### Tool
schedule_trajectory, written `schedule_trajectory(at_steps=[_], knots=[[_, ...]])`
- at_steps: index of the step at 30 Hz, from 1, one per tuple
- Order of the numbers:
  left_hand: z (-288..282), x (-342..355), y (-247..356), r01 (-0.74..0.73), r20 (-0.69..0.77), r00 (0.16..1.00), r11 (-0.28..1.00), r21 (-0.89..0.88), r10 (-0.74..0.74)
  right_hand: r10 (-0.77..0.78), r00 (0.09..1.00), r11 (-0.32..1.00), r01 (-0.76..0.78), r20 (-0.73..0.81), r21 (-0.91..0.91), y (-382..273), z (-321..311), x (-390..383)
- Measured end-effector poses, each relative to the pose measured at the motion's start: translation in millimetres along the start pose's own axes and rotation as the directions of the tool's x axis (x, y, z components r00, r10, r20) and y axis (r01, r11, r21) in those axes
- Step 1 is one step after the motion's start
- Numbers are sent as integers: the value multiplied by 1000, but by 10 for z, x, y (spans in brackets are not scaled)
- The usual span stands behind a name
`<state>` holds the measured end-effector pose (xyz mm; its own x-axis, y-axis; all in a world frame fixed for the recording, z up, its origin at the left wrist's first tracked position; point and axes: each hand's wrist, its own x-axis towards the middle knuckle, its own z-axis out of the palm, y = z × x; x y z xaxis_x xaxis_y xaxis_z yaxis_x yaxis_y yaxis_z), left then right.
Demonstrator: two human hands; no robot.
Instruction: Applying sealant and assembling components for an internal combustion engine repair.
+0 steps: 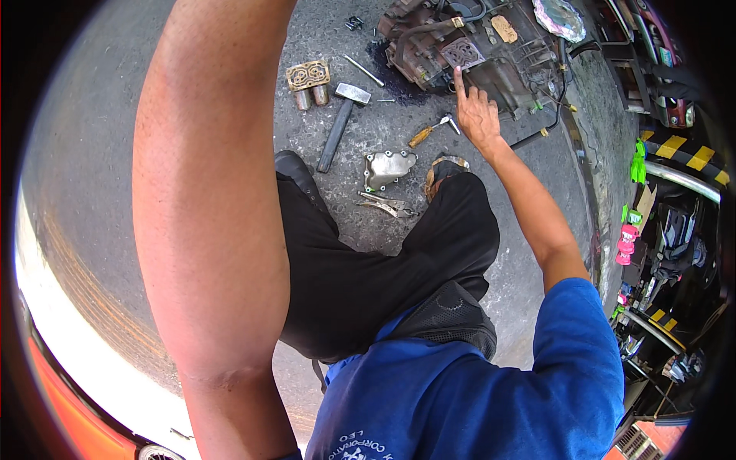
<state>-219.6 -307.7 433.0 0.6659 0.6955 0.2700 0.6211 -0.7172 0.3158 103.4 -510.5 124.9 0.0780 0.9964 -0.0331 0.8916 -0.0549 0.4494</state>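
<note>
My right hand (478,116) reaches up with its index finger stretched to the edge of a square metal plate with channels (463,54), the other fingers loosely bent and holding nothing. The plate lies on a grimy engine or gearbox assembly (420,42) over a dark oily stain. My left arm rises out of the top of the picture, so that hand is hidden. Below the assembly lie a ratchet with a wooden-looking handle (420,136), a silver cover (389,169), locking pliers (387,204), a hammer (336,132), a metal rod (363,69) and a valve-like body with two cylinders (307,79).
Small bolts (354,23) and a crumpled foil-like bundle (559,17) sit near the top. Along the right are a yellow-black striped bar (686,152), bright green and pink items (627,244) and assorted dark equipment. A red vehicle (69,399) shows at lower left. My knees frame the tools.
</note>
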Motion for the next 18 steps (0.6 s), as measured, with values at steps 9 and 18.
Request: schedule_trajectory(at_steps=[9,18], knots=[[-25,-6,55,16,13,1000,999,-30,-16,43,999,998,-41,33,-47,45,-30,38],[8,16,25,5,1,1000,1000,-25,-5,67,997,998,-68,-27,-15,64,-100,41]])
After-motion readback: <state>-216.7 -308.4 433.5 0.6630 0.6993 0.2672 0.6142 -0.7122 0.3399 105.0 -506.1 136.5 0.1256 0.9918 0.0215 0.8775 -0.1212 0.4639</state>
